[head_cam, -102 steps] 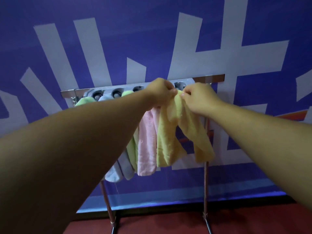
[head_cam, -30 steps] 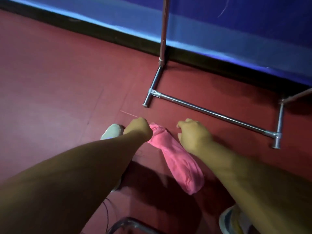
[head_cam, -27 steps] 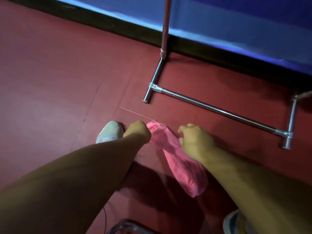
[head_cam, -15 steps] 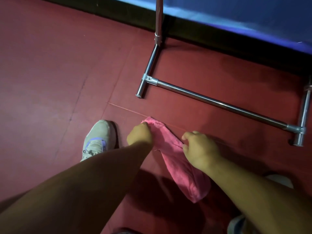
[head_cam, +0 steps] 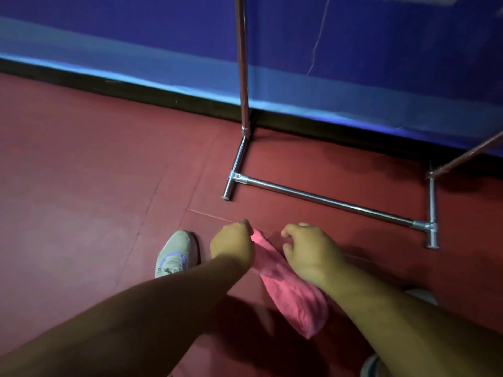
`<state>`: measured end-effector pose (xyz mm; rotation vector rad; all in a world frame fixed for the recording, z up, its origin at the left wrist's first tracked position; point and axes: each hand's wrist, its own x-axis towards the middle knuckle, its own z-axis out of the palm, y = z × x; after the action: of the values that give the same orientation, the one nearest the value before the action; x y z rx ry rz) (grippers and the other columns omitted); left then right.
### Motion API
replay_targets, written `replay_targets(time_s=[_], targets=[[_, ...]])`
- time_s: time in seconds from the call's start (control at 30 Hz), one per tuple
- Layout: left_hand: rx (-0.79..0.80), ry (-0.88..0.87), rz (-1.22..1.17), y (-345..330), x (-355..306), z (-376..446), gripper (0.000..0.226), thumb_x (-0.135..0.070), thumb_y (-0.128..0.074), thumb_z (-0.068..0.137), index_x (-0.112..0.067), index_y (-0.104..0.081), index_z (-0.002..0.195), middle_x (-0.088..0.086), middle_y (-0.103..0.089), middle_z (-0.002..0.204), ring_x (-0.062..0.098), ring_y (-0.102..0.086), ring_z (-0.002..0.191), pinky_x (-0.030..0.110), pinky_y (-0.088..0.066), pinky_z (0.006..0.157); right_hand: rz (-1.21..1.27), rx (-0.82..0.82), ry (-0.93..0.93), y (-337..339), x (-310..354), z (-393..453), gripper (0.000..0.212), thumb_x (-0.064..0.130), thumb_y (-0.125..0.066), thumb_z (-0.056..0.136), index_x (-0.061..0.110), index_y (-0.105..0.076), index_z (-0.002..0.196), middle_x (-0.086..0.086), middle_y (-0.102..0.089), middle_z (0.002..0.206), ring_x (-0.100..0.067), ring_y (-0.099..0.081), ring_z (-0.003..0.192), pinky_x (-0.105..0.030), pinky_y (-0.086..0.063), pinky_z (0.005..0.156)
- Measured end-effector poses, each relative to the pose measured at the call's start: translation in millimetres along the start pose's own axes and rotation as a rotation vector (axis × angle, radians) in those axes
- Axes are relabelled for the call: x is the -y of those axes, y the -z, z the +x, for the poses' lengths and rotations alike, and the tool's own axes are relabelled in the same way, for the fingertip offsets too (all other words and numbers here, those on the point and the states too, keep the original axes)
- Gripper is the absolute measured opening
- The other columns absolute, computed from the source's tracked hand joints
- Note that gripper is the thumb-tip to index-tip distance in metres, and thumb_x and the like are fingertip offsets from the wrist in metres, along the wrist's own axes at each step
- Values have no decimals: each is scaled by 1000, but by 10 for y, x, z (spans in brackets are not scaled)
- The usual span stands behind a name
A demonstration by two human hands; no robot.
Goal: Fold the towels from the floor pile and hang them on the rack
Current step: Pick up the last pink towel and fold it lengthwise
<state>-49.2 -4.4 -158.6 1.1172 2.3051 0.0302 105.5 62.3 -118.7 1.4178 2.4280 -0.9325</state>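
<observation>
A pink towel point(head_cam: 292, 292) hangs limp above the red floor, slanting from upper left to lower right. My left hand point(head_cam: 232, 244) is closed on its top corner. My right hand point(head_cam: 310, 253) sits just to the right with its fingers curled onto the towel's upper edge, and my wrist hides part of the cloth. Only the rack's lower part shows: a chrome upright point(head_cam: 242, 63) and a base bar point(head_cam: 326, 200) on the floor beyond my hands. The top rail and the floor pile are out of view.
My left shoe point(head_cam: 175, 254) stands on the red floor point(head_cam: 81, 200) beside my left hand. Part of my right shoe point(head_cam: 371, 364) shows at the bottom edge. A blue wall banner point(head_cam: 136, 36) with a black skirting runs behind the rack. A second rack leg point(head_cam: 432, 210) stands at right.
Earlier both hands were hanging a yellow towel on the rack's rail. Since then the view has dropped to the floor, and my right hand has closed in on the pink towel held in my left.
</observation>
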Motion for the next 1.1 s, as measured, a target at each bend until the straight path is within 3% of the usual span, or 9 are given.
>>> replay_targets(time_s=[0.13, 0.3, 0.4, 0.5, 0.57, 0.63, 0.77, 0.97, 1.1], targets=[[-153, -409, 96, 640, -410, -560, 18, -20, -61, 82, -22, -59, 100, 7, -70, 93, 34, -64, 90, 32, -37, 65, 31, -84, 78, 411, 221, -448, 39, 10, -53, 87, 22, -62, 123, -5, -64, 118, -28, -61, 112, -36, -48, 95], [-403, -703, -197, 1488, -854, -1360, 10, -12, -55, 73, -12, -54, 83, 9, -63, 73, 35, -52, 69, 40, -34, 57, 284, -328, 169, 859, 489, -1139, 40, 11, -48, 79, 18, -68, 113, -8, -71, 112, -28, -65, 105, -35, -50, 88], [-421, -826, -355, 1896, -1006, -1771, 13, -6, -55, 76, -14, -49, 85, 0, -60, 74, 24, -49, 68, 38, -40, 61, 512, -365, 161, 1242, 671, -1536, 64, 5, -56, 82, 36, -51, 137, 2, -63, 125, -12, -59, 108, -20, -42, 83], [-443, -932, -406, 2269, -1155, -2179, 14, -4, -53, 81, -15, -46, 88, 0, -59, 72, 28, -50, 67, 41, -43, 62, 622, -346, 245, 1689, 832, -1841, 76, -4, -51, 82, 48, -38, 135, -3, -48, 146, -17, -48, 131, -23, -39, 96], [-447, -1007, -385, 2524, -1251, -2435, 19, 0, -53, 83, -16, -42, 88, -2, -52, 69, 24, -41, 65, 41, -39, 60, 624, -349, 327, 1974, 908, -2001, 66, -15, -46, 82, 29, -51, 131, 0, -63, 124, -10, -57, 114, -22, -42, 90], [-462, -1082, -341, 2772, -1327, -2661, 24, 1, -52, 83, -18, -38, 87, -7, -45, 69, 18, -34, 64, 38, -33, 59, 456, -405, 321, 2244, 971, -2171, 51, -6, -51, 81, 31, -58, 115, 9, -70, 101, -5, -61, 91, -28, -47, 77], [-519, -1126, -199, 3210, -1388, -2981, 15, -24, -40, 80, -22, -38, 95, -10, -40, 71, 13, -39, 64, 29, -24, 57, 291, -662, 314, 2698, 1057, -2508, 10, 14, -57, 71, 17, -52, 79, 0, -59, 67, -14, -51, 68, -35, -44, 63], [-532, -1074, 119, 3572, -1344, -3203, 38, -33, -55, 93, -21, -44, 127, -3, -51, 85, 23, -47, 76, 38, -44, 65, 333, -899, 295, 3090, 1311, -2888, 22, 8, -58, 81, 15, -40, 69, 4, -42, 56, -12, -34, 55, -32, -31, 53], [-680, -1027, 256, 3729, -1235, -3222, 22, -37, -64, 87, -23, -48, 90, -6, -47, 70, 27, -49, 70, 35, -31, 56, 369, -1034, 229, 3297, 1456, -3054, 23, 3, -54, 82, 22, -46, 71, 7, -49, 62, -7, -43, 57, -28, -26, 56]])
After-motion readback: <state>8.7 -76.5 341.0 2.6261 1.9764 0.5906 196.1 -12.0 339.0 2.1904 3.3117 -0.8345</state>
